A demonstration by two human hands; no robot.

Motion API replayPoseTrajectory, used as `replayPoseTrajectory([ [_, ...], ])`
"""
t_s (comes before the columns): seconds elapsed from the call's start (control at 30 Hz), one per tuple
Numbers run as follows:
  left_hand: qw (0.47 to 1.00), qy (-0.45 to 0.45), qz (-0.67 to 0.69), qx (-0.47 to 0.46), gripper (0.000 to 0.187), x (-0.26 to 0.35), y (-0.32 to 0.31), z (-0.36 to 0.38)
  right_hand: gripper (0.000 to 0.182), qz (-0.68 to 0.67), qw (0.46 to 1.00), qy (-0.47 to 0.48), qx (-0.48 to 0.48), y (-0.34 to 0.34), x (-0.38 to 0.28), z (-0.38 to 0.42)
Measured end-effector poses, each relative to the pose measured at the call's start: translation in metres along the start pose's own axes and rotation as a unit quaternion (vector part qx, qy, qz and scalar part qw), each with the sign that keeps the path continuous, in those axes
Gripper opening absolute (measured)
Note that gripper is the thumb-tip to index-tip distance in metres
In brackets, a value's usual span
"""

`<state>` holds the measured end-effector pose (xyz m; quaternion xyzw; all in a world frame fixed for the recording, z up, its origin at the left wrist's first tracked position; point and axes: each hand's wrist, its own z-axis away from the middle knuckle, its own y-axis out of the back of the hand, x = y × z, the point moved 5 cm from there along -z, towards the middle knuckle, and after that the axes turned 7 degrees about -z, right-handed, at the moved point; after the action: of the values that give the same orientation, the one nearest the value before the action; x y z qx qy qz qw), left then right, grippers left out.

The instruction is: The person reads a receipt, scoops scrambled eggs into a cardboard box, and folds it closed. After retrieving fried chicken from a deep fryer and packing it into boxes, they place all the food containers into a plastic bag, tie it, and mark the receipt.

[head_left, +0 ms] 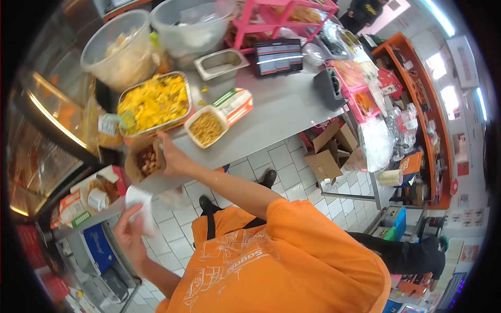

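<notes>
My right hand (172, 156) reaches out to the counter edge and touches a brown paper box (142, 163) of fried pieces. My left hand (129, 232) is lower left, off the counter, holding a white paper wrapper (138, 201). Just beyond the brown box sit a foil tray (154, 101) of yellow food and a white carton (206, 128) of golden-brown food. My orange shirt (282, 255) fills the bottom of the view.
On the steel counter (282, 104) stand two large clear tubs (117, 49), a metal pan (222, 62), a red-and-white box (237, 104) and a screen (278, 56). Cardboard boxes (326, 154) lie on the tiled floor. Another person (412, 255) in dark clothes is at lower right.
</notes>
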<state>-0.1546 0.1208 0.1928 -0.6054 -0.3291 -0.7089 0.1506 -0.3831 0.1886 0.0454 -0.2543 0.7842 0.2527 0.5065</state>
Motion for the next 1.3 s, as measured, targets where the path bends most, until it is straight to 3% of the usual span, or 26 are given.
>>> replayPoseTrajectory([
  [0.03,0.993,-0.067,-0.086,-0.052,0.032,0.041,-0.044,-0.018,0.094,0.053,0.996,-0.013,-0.075,0.009,0.010,0.014],
  [0.07,0.987,-0.103,-0.053,-0.110,0.034,0.070,-0.089,-0.031,0.086,0.106,0.983,-0.027,-0.151,0.023,0.021,0.030],
  [0.1,0.977,-0.138,-0.019,-0.164,0.035,0.097,-0.138,-0.043,0.061,0.018,0.960,-0.063,-0.273,0.050,0.025,0.051],
  [0.13,0.960,-0.193,0.027,-0.202,0.038,0.121,-0.190,-0.052,0.044,-0.082,0.943,-0.052,-0.320,0.118,-0.057,0.054],
  [0.17,0.937,-0.246,0.074,-0.235,0.041,0.140,-0.243,-0.059,0.043,-0.111,0.905,-0.135,-0.388,0.165,-0.030,0.089],
  [0.2,0.936,-0.185,0.107,-0.279,0.046,0.140,-0.301,-0.069,0.041,-0.126,0.886,-0.201,-0.399,0.233,-0.058,0.097],
  [0.23,0.929,-0.123,0.138,-0.320,0.052,0.136,-0.362,-0.080,0.037,-0.057,0.913,-0.217,-0.340,0.297,-0.066,0.106],
  [0.27,0.927,-0.147,0.130,-0.318,0.058,0.135,-0.425,-0.095,0.037,0.048,0.952,-0.212,-0.216,0.359,-0.033,0.136],
  [0.33,0.938,-0.167,0.057,-0.300,0.064,0.087,-0.544,-0.125,0.031,0.131,0.917,-0.375,0.019,0.484,-0.018,0.162],
  [0.37,0.944,-0.167,-0.009,-0.286,0.065,0.054,-0.590,-0.135,0.021,0.125,0.926,-0.328,0.136,0.536,-0.024,0.162],
  [0.4,0.944,-0.154,-0.017,-0.290,0.065,0.037,-0.618,-0.135,0.019,0.147,0.928,-0.288,0.186,0.584,-0.023,0.162],
  [0.43,0.920,-0.234,-0.263,-0.170,0.068,0.028,-0.634,-0.136,0.018,0.170,0.924,-0.248,0.235,0.624,-0.019,0.155],
  [0.47,0.820,-0.297,-0.487,-0.043,0.072,0.026,-0.647,-0.131,0.021,0.200,0.919,-0.210,0.267,0.652,-0.021,0.138],
  [0.57,0.856,-0.290,-0.429,0.003,0.084,0.018,-0.651,-0.132,0.026,0.292,0.908,-0.116,0.279,0.716,-0.001,0.062],
  [0.63,0.851,-0.256,-0.453,-0.069,0.085,0.016,-0.654,-0.134,0.029,0.433,0.880,-0.022,0.196,0.730,0.030,0.027],
  [0.67,0.841,-0.255,-0.457,-0.136,0.087,0.015,-0.654,-0.138,0.029,0.418,0.890,-0.028,0.181,0.732,0.039,0.021],
  [0.73,0.836,-0.263,-0.463,-0.130,0.092,0.015,-0.649,-0.141,0.026,0.331,0.917,-0.135,0.175,0.744,0.058,0.007],
  [0.8,0.834,-0.275,-0.460,-0.130,0.096,0.015,-0.650,-0.137,0.023,0.347,0.907,-0.155,0.180,0.749,0.046,0.004],
  [0.9,0.835,-0.263,-0.467,-0.126,0.101,0.015,-0.653,-0.143,0.011,0.274,0.905,-0.067,0.320,0.763,0.005,0.017],
  [0.97,0.839,-0.261,-0.464,-0.118,0.101,0.014,-0.652,-0.143,0.008,0.238,0.859,-0.052,0.451,0.762,-0.034,0.037],
  [1.0,0.840,-0.254,-0.464,-0.119,0.101,0.015,-0.652,-0.145,0.007,0.129,0.847,0.003,0.516,0.754,-0.040,0.048],
  [1.1,0.845,-0.231,-0.466,-0.122,0.101,0.015,-0.652,-0.146,0.012,-0.015,0.918,-0.082,0.389,0.708,-0.008,0.073],
  [1.17,0.844,-0.239,-0.466,-0.119,0.102,0.014,-0.651,-0.146,0.032,0.067,0.932,-0.259,0.246,0.640,0.021,0.078],
  [1.2,0.843,-0.239,-0.466,-0.119,0.102,0.014,-0.652,-0.146,0.042,-0.113,0.920,-0.318,0.201,0.603,0.045,0.088],
  [1.27,0.856,-0.241,-0.445,-0.107,0.096,0.013,-0.651,-0.147,0.030,-0.177,0.919,-0.304,0.178,0.570,0.101,0.098],
  [1.3,0.851,-0.236,-0.458,-0.102,0.096,0.007,-0.646,-0.145,0.025,-0.118,0.928,-0.284,0.210,0.560,0.141,0.103],
])
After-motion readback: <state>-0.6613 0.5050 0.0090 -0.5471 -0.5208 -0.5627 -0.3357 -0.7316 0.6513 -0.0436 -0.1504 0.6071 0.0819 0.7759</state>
